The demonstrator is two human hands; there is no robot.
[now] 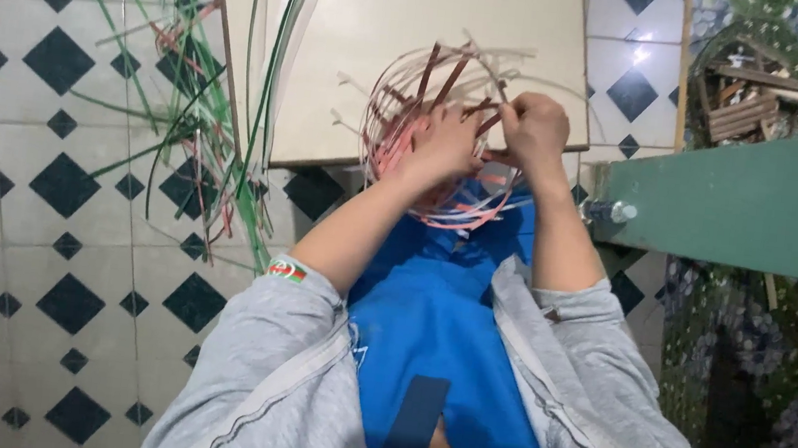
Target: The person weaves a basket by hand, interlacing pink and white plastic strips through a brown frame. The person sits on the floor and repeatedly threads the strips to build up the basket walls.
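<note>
We looked down and saw both hands working at a half-woven basket (428, 133) of thin strips in pink, brown and pale cream, held up in front of the chest over the near edge of a cream board (388, 45). The left hand (442, 145) was pressed into the middle of the weave, its grip closed among the strips, though we could not tell exactly which ones the fingers pinched. The right hand (535, 130) sat just beside it on the right, its grip shut in a fist around a few brown and cream strips at the basket's right side. Loose strip ends stuck out from the basket on all sides, and pink loops hung below the wrists over the blue shirt (429, 316).

To the left, a loose bundle of green, red and pale strips (192, 123) lay across the tiled floor (15, 213) and against the board's left edge. On the right stood a green counter (757, 202), and beyond it, at the far right, a pile of short wooden sticks (753, 103) on a flowered cloth (767, 391).
</note>
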